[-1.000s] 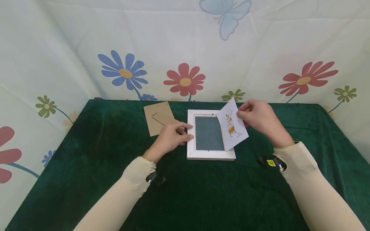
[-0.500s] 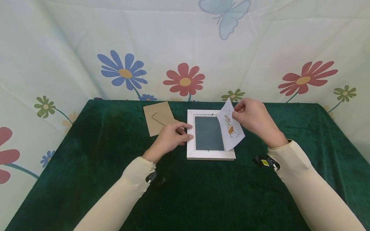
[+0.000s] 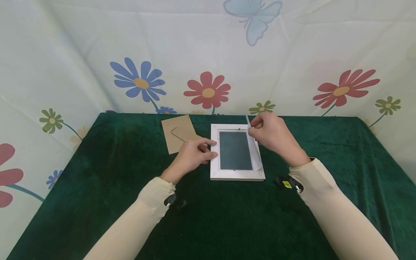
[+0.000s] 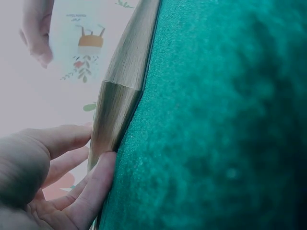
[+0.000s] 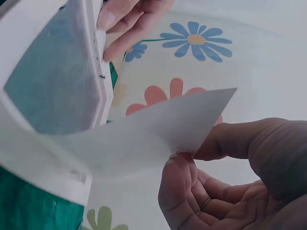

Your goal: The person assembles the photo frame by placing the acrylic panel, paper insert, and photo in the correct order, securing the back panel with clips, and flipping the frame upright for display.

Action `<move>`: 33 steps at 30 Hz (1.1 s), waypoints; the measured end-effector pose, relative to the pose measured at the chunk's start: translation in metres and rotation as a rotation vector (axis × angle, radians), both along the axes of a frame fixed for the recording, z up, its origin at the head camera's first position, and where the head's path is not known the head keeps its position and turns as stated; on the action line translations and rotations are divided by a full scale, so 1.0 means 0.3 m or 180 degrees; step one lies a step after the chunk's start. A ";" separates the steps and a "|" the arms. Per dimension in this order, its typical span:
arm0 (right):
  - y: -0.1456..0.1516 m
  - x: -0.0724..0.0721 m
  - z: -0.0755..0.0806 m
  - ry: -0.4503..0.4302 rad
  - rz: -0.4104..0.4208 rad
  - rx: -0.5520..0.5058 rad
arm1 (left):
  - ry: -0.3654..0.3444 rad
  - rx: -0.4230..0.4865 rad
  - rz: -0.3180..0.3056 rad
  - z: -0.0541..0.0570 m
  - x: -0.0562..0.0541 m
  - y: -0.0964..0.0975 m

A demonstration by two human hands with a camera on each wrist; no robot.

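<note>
A white picture frame (image 3: 237,174) lies on the green cloth, its dark pane facing up. My left hand (image 3: 191,154) holds its left edge between thumb and forefinger; the left wrist view shows the fingertips at the frame's wooden side (image 4: 127,52). Thumb and forefinger of my right hand (image 3: 271,131) pinch the top corner of a thin white card (image 5: 144,136). The card stands tilted over the frame's right side, its lower end at the frame's bottom right. Its plain back shows in the right wrist view, and its printed flowerpot picture (image 4: 88,45) in the left wrist view.
A brown backing board (image 3: 177,133) with a V-shaped mark or cut lies left of the frame, partly behind my left hand. Dark green cloth (image 3: 208,216) covers the table. A white flowered curtain (image 3: 175,43) hangs behind it.
My right hand has moved left over the frame with the card, which has swung until it is nearly edge-on in the head view. The left hand and frame have stayed put.
</note>
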State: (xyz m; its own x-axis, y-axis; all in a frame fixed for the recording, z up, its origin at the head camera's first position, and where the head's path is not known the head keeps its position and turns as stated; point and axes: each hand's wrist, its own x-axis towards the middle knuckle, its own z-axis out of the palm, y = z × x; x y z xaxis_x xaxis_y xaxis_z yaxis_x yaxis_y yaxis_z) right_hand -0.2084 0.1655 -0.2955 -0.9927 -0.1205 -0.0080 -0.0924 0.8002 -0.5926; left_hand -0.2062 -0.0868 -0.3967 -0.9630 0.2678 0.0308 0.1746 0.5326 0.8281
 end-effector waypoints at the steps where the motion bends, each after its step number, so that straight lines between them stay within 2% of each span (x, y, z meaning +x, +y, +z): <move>1: -0.006 -0.001 -0.002 -0.0015 0.0002 -0.0032 | 0.0003 0.0000 0.0002 0.000 0.000 -0.001; 19: -0.068 -0.017 -0.058 -0.0261 -0.0002 -0.0319 | -0.0014 0.0046 -0.0048 -0.004 -0.006 -0.007; 33: -0.089 -0.030 -0.125 -0.0261 0.0012 -0.0502 | -0.0063 0.0017 -0.0039 -0.001 -0.005 -0.008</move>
